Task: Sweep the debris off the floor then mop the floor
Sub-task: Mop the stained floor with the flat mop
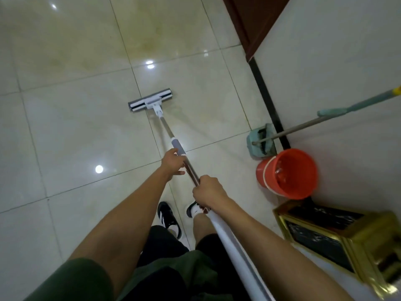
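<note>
A flat mop lies with its grey and white head (150, 101) on the glossy cream tile floor (76, 127) ahead of me. Its metal pole (167, 129) runs back toward my body and turns into a white tube lower down. My left hand (173, 162) holds the pole just below a grey collar, thumb and fingers around it. My right hand (207, 191) grips the pole closer to me, fingers wrapped round it. My feet in dark shoes stand under the pole.
A wall (336, 72) stands at the right, with a black skirting strip. A teal broom and dustpan (261, 141) lean against it, beside an orange bucket (287, 172) and a gold-framed bin (338, 240). A dark wooden door frame (251, 22) stands at the top right.
</note>
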`<state>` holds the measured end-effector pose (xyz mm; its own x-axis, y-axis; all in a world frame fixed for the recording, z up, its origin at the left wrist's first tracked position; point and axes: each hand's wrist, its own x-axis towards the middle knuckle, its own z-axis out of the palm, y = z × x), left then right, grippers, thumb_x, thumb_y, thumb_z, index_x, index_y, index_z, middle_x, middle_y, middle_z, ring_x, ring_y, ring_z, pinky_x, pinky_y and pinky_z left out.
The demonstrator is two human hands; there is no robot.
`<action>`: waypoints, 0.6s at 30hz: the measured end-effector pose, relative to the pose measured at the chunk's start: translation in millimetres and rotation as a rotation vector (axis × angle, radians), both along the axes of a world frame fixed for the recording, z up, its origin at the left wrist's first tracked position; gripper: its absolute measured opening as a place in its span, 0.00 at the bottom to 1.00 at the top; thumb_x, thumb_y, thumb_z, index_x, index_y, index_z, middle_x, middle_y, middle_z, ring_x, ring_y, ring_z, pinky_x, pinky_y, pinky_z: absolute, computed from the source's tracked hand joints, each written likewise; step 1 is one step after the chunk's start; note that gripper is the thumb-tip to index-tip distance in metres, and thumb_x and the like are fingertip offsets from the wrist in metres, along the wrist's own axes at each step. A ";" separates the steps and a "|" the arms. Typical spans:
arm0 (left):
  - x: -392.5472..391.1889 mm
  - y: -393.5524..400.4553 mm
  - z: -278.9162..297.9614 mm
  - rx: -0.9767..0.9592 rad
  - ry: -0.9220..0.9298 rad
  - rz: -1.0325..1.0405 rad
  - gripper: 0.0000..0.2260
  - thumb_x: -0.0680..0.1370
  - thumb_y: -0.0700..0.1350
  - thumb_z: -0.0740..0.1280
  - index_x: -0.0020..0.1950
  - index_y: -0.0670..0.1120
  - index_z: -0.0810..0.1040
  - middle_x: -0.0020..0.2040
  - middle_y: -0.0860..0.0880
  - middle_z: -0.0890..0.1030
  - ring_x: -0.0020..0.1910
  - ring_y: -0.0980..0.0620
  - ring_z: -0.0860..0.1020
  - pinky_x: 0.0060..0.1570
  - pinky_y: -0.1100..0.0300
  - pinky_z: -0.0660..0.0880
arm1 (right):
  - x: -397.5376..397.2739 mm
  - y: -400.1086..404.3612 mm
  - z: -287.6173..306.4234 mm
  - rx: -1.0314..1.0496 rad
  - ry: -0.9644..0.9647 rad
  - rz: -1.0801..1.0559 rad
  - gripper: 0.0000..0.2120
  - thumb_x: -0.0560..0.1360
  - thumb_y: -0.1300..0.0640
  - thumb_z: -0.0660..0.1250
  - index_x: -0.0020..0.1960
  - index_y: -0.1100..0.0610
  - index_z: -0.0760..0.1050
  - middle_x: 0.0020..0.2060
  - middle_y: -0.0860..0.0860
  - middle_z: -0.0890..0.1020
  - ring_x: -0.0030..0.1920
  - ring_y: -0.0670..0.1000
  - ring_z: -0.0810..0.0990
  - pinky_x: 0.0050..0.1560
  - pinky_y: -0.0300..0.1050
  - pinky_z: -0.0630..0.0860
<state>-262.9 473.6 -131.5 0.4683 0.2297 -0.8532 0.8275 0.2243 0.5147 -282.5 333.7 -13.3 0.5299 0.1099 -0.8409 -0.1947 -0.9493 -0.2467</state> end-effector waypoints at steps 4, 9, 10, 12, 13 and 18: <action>2.4 -9.6 -12.8 -0.068 0.027 0.084 0.26 0.80 0.38 0.67 0.77 0.45 0.64 0.47 0.47 0.78 0.41 0.48 0.80 0.32 0.53 0.81 | -4.1 -3.0 -12.3 -0.025 -0.023 0.016 0.12 0.75 0.57 0.61 0.57 0.59 0.75 0.49 0.56 0.82 0.43 0.57 0.84 0.40 0.48 0.82; 12.2 -18.2 -23.7 -0.053 0.091 0.062 0.30 0.80 0.39 0.66 0.80 0.43 0.58 0.47 0.46 0.77 0.40 0.47 0.79 0.37 0.52 0.81 | 6.4 -19.6 -24.2 -0.042 -0.077 0.149 0.11 0.74 0.54 0.63 0.53 0.58 0.76 0.37 0.50 0.76 0.37 0.53 0.78 0.33 0.42 0.72; 14.3 -19.9 -26.3 -0.041 0.107 0.051 0.27 0.80 0.40 0.67 0.77 0.41 0.62 0.47 0.45 0.78 0.40 0.47 0.79 0.38 0.52 0.81 | 8.0 -23.1 -26.4 -0.048 -0.106 0.191 0.10 0.75 0.54 0.64 0.52 0.58 0.76 0.35 0.49 0.73 0.37 0.53 0.76 0.33 0.41 0.68; 18.3 -21.3 -33.7 -0.029 0.126 0.052 0.18 0.80 0.41 0.68 0.68 0.38 0.71 0.46 0.43 0.78 0.38 0.47 0.78 0.36 0.53 0.79 | 9.7 -26.4 -32.2 -0.053 -0.137 0.252 0.08 0.74 0.53 0.64 0.50 0.57 0.75 0.34 0.48 0.69 0.37 0.53 0.74 0.36 0.42 0.67; 19.5 -21.8 -38.8 -0.032 0.130 0.067 0.15 0.79 0.42 0.68 0.63 0.38 0.73 0.45 0.43 0.78 0.37 0.48 0.77 0.35 0.54 0.78 | 10.4 -27.1 -35.8 -0.059 -0.130 0.259 0.07 0.74 0.54 0.65 0.49 0.56 0.74 0.34 0.48 0.69 0.37 0.52 0.74 0.36 0.42 0.67; 34.9 -22.9 -61.4 -0.030 0.163 0.108 0.09 0.79 0.43 0.68 0.54 0.40 0.75 0.43 0.43 0.78 0.37 0.47 0.77 0.34 0.55 0.75 | 23.4 -25.7 -58.4 -0.014 -0.085 0.117 0.09 0.73 0.54 0.68 0.46 0.55 0.68 0.34 0.47 0.70 0.31 0.47 0.69 0.27 0.40 0.63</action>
